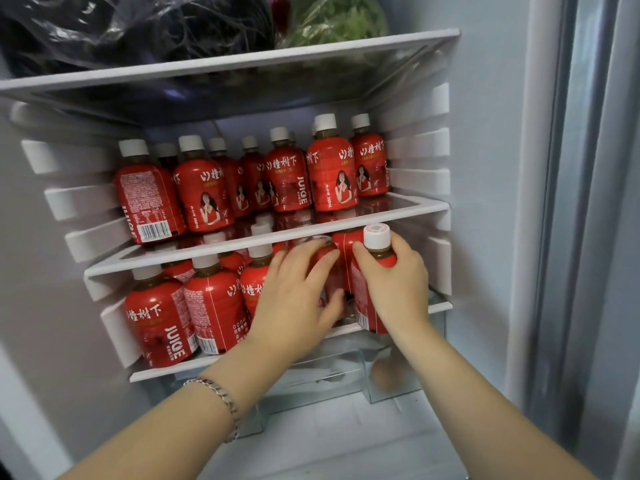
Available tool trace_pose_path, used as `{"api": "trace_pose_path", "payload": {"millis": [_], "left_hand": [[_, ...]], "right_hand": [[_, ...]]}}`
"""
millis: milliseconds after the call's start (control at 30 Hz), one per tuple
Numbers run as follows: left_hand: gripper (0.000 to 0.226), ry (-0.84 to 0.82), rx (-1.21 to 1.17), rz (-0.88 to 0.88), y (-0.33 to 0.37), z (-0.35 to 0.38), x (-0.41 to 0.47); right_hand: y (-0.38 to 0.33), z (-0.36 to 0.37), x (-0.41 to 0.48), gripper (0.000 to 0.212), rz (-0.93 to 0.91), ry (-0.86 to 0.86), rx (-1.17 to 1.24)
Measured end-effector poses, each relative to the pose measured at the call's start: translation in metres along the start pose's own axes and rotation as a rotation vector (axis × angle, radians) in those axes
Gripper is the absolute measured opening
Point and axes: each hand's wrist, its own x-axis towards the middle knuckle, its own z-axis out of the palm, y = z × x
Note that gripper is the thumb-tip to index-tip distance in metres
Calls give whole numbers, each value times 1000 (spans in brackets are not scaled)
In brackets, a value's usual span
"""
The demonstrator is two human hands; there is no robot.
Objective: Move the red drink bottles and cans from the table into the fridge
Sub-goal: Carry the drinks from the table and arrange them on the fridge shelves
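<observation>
Loading the lower shelf [166, 370].
Left hand [294, 306] wraps a can [317, 242]; right hand [398, 289] grips a bottle [376, 239], near the right edge.

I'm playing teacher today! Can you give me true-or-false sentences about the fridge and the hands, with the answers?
1. The right hand grips a white-capped bottle. True.
2. The left hand holds a green bag. False: it curls round a red can.
3. Leafy greens sit on the top shelf. True.
4. The middle shelf is bare. False: red bottles stand on it.
</observation>
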Motion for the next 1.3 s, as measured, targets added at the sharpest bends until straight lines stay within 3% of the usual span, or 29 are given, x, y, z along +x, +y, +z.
{"api": "trace_pose_path", "payload": {"millis": [100, 233, 433, 667, 767, 867, 933, 967, 1033, 1100, 1200, 1300], "left_hand": [[49, 40, 247, 16, -17, 5, -1], [55, 64, 416, 79, -30, 9, -5], [58, 85, 391, 109, -37, 14, -6], [47, 125, 330, 93, -39, 23, -4], [45, 169, 365, 76, -36, 28, -2], [45, 177, 376, -5, -25, 34, 0], [44, 207, 356, -46, -15, 37, 3], [43, 225, 331, -30, -10, 39, 5], [43, 237, 273, 69, -1, 42, 9], [47, 157, 295, 179, 5, 46, 15], [54, -10, 431, 282, 2, 49, 24], [57, -33, 479, 311, -5, 51, 23]], "right_hand": [[1, 12, 13, 24, 49, -92, 11], [15, 22, 24, 46, 67, -118, 11], [36, 16, 28, 65, 139, -288, 392], [53, 19, 36, 52, 152, -322, 364], [52, 16, 40, 60, 167, -360, 315], [49, 21, 33, 74, 142, -293, 274], [50, 23, 31, 67, 154, -296, 276], [50, 20, 33, 52, 190, -331, 314], [53, 13, 41, 32, 356, -335, 547], [57, 10, 50, 28, 536, -223, 728], [60, 14, 64, 30, 650, -183, 561], [61, 19, 72, 29, 652, -277, 435]]}}
